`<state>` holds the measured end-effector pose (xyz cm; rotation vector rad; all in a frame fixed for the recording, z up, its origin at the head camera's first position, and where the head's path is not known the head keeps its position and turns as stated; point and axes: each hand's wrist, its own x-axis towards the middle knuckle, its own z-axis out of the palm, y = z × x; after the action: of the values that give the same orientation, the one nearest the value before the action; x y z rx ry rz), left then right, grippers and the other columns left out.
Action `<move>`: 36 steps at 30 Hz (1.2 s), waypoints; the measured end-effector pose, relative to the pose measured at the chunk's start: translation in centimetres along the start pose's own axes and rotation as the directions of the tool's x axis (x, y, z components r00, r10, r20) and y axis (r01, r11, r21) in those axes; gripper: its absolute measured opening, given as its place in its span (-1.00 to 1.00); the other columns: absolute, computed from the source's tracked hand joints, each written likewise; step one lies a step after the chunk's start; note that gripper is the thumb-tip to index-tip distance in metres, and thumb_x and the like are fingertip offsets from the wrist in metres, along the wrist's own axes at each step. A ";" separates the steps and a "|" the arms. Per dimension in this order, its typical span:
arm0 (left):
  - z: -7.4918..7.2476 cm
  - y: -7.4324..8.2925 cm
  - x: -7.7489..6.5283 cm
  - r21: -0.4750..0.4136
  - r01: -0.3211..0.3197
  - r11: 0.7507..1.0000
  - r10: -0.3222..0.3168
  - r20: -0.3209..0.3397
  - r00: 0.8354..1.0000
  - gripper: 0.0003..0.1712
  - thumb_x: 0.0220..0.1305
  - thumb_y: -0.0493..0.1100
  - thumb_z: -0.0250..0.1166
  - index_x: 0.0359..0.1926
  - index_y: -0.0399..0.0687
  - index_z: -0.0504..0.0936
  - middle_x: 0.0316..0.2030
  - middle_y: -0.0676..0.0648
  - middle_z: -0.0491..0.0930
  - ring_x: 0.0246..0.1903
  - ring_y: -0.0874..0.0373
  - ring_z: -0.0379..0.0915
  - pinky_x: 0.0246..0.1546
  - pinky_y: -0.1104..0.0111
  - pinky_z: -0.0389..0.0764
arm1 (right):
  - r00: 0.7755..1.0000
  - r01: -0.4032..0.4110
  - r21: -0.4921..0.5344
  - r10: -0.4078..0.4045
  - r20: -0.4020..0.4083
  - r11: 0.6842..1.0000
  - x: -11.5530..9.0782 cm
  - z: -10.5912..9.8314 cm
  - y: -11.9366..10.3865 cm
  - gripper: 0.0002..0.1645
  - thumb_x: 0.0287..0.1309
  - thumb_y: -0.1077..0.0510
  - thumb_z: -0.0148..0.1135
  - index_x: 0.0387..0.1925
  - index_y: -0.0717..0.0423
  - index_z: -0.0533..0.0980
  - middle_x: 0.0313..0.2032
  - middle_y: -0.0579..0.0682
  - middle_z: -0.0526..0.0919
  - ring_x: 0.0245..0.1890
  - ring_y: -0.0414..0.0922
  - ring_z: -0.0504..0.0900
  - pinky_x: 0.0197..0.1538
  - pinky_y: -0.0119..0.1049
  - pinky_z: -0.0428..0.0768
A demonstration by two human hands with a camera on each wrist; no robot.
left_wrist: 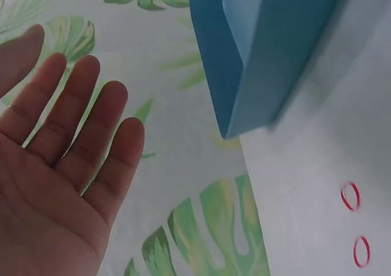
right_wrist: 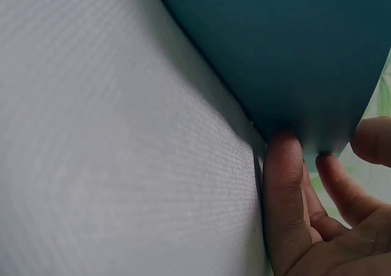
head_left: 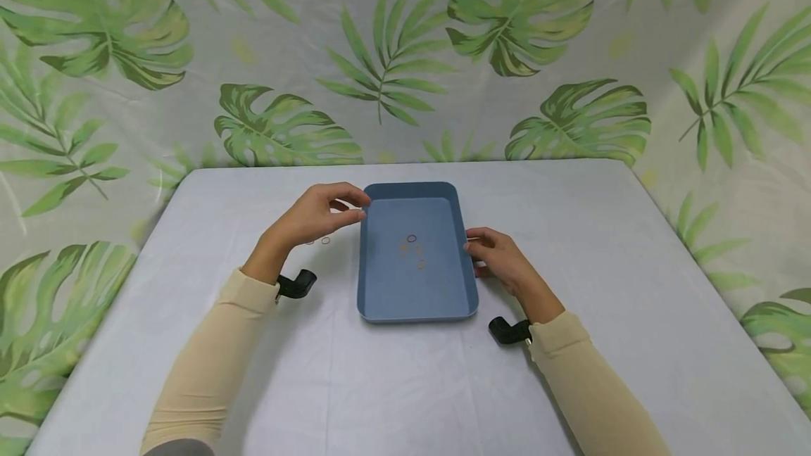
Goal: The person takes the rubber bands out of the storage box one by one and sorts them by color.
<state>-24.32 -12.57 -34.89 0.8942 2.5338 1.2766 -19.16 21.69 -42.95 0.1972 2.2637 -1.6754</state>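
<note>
A blue-grey rectangular tray (head_left: 418,301) lies on the white table, with several thin, small loops that look like rubber bands (head_left: 412,238) on its floor, one red and others orange. My left hand (head_left: 317,214) hovers by the tray's upper left rim, fingers apart and nothing held; its palm and spread fingers (left_wrist: 113,129) show in the left wrist view. My right hand (head_left: 500,255) holds the tray's right side, with the thumb at the rim and fingertips (right_wrist: 284,148) against the outer wall.
Two red loops lie on the table left of the tray, one of them a red band (left_wrist: 350,196) nearer the tray in the left wrist view. The white tablecloth (head_left: 405,385) surrounds the tray. A leaf-patterned cloth (head_left: 405,55) hangs behind the table.
</note>
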 end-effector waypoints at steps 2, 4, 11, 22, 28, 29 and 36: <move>0.3 0.4 0.3 0.000 -0.007 1.000 0.007 0.011 1.000 -0.70 0.35 -0.17 0.29 0.07 -0.10 0.64 0.07 -0.17 0.64 0.14 -0.10 0.53 0.21 0.08 0.52 | 1.000 0.004 -0.004 -0.004 0.003 1.000 0.0 0.0 0.0 -0.42 0.42 0.14 0.06 0.40 0.16 0.29 0.26 0.24 0.47 -0.03 -0.08 0.60 -0.21 -0.38 0.65; 0.6 0.6 0.7 0.003 -0.012 1.000 0.012 0.019 1.000 -0.69 0.35 -0.18 0.30 0.08 -0.11 0.63 0.08 -0.16 0.63 0.14 -0.11 0.52 0.21 0.09 0.52 | 1.000 0.008 -0.005 -0.008 0.004 1.000 0.0 0.0 0.1 -0.42 0.42 0.14 0.06 0.40 0.16 0.29 0.26 0.25 0.47 -0.02 -0.08 0.60 -0.20 -0.37 0.65; 1.9 0.9 3.3 0.006 -0.014 1.000 0.014 0.026 1.000 -0.69 0.32 -0.22 0.31 0.07 -0.13 0.64 0.08 -0.18 0.63 0.12 -0.10 0.53 0.14 0.13 0.57 | 1.000 0.004 -0.001 -0.004 0.010 1.000 -0.2 -0.5 0.0 -0.42 0.43 0.14 0.05 0.41 0.15 0.27 0.27 0.25 0.46 -0.01 -0.07 0.59 -0.19 -0.37 0.65; 5.1 0.0 5.9 0.016 0.005 1.000 -0.008 0.176 0.984 -0.64 0.35 -0.25 0.27 0.14 -0.21 0.61 0.13 -0.21 0.63 0.18 -0.09 0.51 0.24 0.12 0.53 | 1.000 0.014 0.002 -0.014 0.020 1.000 0.0 -0.2 0.2 -0.42 0.43 0.14 0.05 0.41 0.15 0.28 0.28 0.24 0.45 -0.03 -0.08 0.60 -0.20 -0.37 0.66; 5.6 0.1 6.6 0.043 0.017 0.999 -0.026 0.226 0.974 -0.61 0.36 -0.21 0.27 0.17 -0.19 0.60 0.16 -0.16 0.62 0.22 -0.05 0.49 0.24 0.18 0.54 | 1.000 0.020 -0.004 -0.020 0.016 1.000 -0.1 -0.2 0.0 -0.42 0.42 0.14 0.05 0.41 0.16 0.28 0.28 0.25 0.46 -0.02 -0.06 0.60 -0.20 -0.36 0.66; 5.6 0.1 6.7 0.054 0.020 0.998 -0.032 0.228 0.973 -0.61 0.35 -0.20 0.27 0.17 -0.18 0.60 0.16 -0.14 0.62 0.22 -0.04 0.49 0.24 0.18 0.54 | 1.000 0.020 -0.004 -0.020 0.019 1.000 -0.2 -0.2 0.0 -0.42 0.43 0.14 0.05 0.41 0.16 0.28 0.28 0.26 0.45 -0.02 -0.06 0.60 -0.20 -0.37 0.65; 6.7 -0.4 7.6 0.179 0.075 0.981 -0.115 0.226 0.967 -0.59 0.33 -0.16 0.30 0.17 -0.10 0.62 0.14 -0.09 0.64 0.20 -0.02 0.50 0.23 0.16 0.52 | 0.999 0.023 -0.003 -0.023 0.034 1.000 -0.1 -0.2 0.1 -0.41 0.43 0.14 0.04 0.42 0.18 0.26 0.29 0.28 0.45 -0.01 -0.07 0.60 -0.21 -0.38 0.65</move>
<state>-27.99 -3.83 -38.52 0.8846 2.4884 0.8798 -19.11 21.88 -42.99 0.1415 2.2523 -1.6740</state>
